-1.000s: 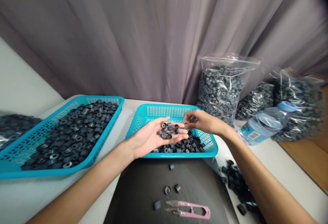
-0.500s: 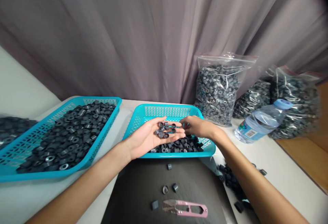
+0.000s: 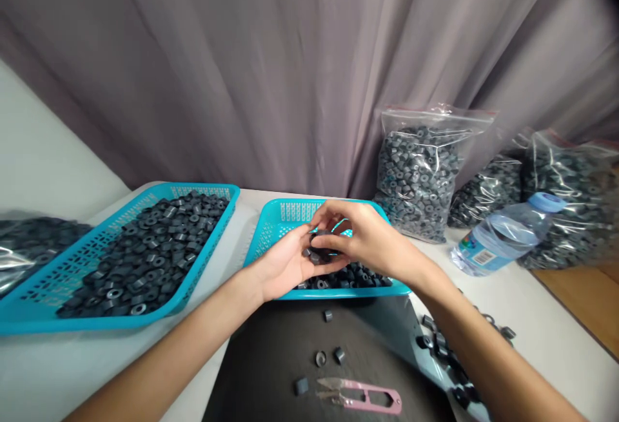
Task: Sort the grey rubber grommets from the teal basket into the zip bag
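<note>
BODY | left hand [image 3: 283,264]: bare, slim at the wrist [image 3: 254,282] (partly hidden by the other) | left forearm [image 3: 171,357]: bare, slender, widening from the wrist | right hand [image 3: 374,238]: bare, thin-fingered | right forearm [image 3: 483,338]: bare, slender, similarly tapered

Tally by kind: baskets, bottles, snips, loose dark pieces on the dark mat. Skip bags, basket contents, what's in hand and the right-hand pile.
Blue baskets: 2
Bottle: 1
Pink snips: 1
Loose dark pieces on the mat: 4
Total: 8
</note>
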A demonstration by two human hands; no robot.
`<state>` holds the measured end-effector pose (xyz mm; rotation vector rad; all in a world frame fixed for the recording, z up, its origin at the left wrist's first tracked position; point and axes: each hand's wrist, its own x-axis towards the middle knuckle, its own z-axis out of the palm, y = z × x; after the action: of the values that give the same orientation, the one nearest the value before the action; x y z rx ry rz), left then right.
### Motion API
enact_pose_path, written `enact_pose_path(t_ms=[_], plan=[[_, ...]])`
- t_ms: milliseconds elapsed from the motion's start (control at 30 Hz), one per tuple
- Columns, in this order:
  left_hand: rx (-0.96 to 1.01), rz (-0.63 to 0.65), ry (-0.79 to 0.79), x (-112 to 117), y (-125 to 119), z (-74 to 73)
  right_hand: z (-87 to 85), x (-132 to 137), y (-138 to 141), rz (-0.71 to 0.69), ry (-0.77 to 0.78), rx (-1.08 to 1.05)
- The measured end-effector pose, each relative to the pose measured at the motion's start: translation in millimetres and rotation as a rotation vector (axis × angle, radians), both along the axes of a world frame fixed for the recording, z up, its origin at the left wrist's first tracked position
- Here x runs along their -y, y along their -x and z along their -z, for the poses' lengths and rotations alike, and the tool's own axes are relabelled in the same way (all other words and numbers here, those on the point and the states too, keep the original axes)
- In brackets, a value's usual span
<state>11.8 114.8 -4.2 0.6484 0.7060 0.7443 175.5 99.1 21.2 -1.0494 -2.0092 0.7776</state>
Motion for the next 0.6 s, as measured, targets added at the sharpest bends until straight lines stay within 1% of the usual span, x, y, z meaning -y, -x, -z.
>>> enact_pose_path(t_ms=[67, 167, 233, 333, 400, 500, 600], plan=[[-0.008, -0.017, 0.028, 0, -1, 0.7, 4.1, 1, 8, 0.003, 0.009, 0.017], [-0.012, -0.027, 0.071, 0, -1, 3.3, 5.5, 2, 9, -0.011, 0.009, 0.011], [-0.006, -0.048, 0.093, -1, -2, 4.8, 3.7, 4, 8, -0.009, 0.018, 0.0], [-0.01, -0.066, 0.116, -2, -2, 5.2, -1.0, 5, 6, 0.025, 0.078, -0.039], [-0.008, -0.05, 0.138, -1, -1, 3.9, -4.6, 3, 1, 0.065, 0.061, -0.031], [-0.014, 0.005, 0.191, -1, -1, 1.2, -7.7, -3, -14, 0.159, -0.03, 0.069], [-0.008, 0.068, 0.231, -1, 1, 0.5, -2.5, -10, -35, 0.22, -0.053, 0.248]])
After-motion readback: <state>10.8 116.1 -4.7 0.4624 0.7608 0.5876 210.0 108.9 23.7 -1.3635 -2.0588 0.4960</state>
